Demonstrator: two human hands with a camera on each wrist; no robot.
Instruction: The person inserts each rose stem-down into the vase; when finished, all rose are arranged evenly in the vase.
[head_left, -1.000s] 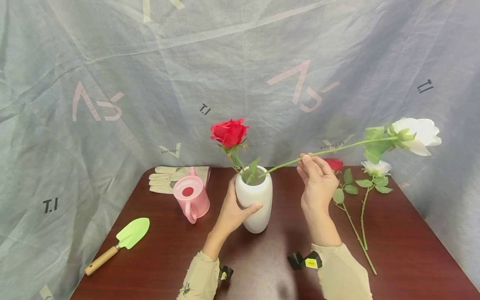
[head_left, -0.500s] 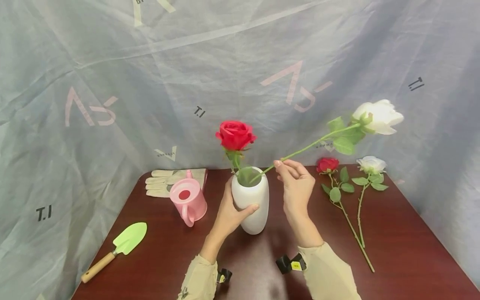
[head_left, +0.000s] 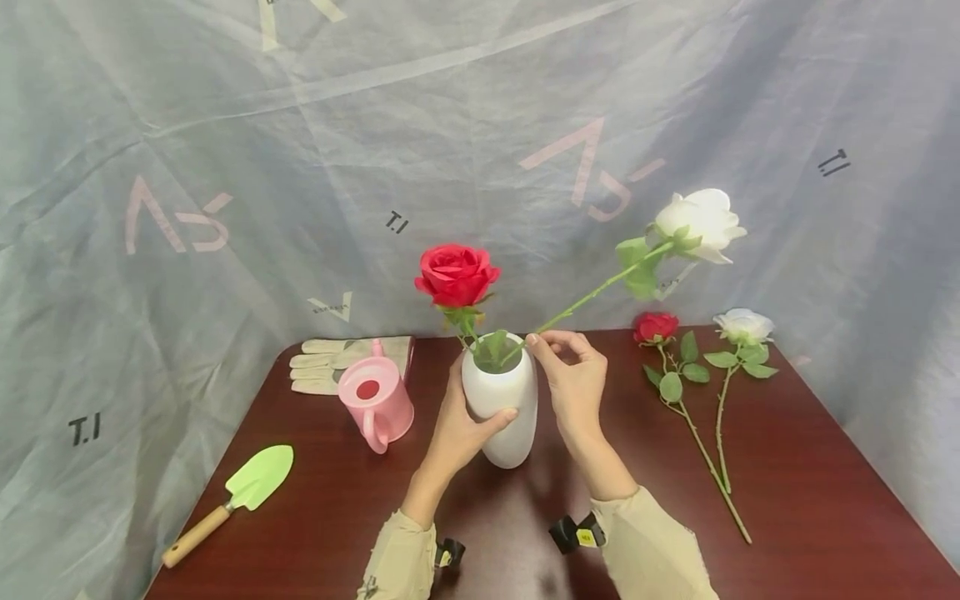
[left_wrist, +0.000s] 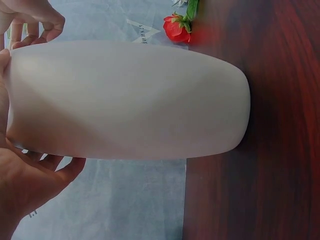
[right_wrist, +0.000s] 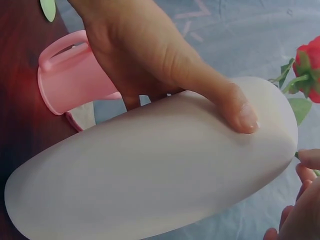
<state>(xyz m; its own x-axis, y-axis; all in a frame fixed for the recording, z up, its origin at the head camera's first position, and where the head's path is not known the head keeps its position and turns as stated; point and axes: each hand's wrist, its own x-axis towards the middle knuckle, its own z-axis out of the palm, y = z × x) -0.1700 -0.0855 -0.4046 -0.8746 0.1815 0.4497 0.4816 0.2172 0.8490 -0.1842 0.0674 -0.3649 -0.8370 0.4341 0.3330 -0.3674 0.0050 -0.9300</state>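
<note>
My left hand (head_left: 463,421) grips the white vase (head_left: 510,433) from its left side, thumb across the front. A red rose (head_left: 457,277) stands in the vase, leaning left above the rim. With thumb and fingertips my right hand (head_left: 576,375) pinches the green stem of a white rose (head_left: 701,225) just right of the rim. That stem slants down into the vase mouth, and the bloom points up to the right. In the right wrist view the left hand (right_wrist: 165,60) wraps the vase (right_wrist: 160,170). The stem's lower end is hidden inside the vase.
A pink watering can (head_left: 377,402) stands left of the vase, with pale gloves (head_left: 318,365) behind it. A green trowel (head_left: 258,477) lies at the left. Another red rose (head_left: 656,327) and white rose (head_left: 743,327) lie on the dark table (head_left: 810,475) at the right.
My right hand has moved left and down to the vase rim, bringing the white rose inward and more upright, its stem deeper in the mouth. The left hand keeps its hold on the vase.
</note>
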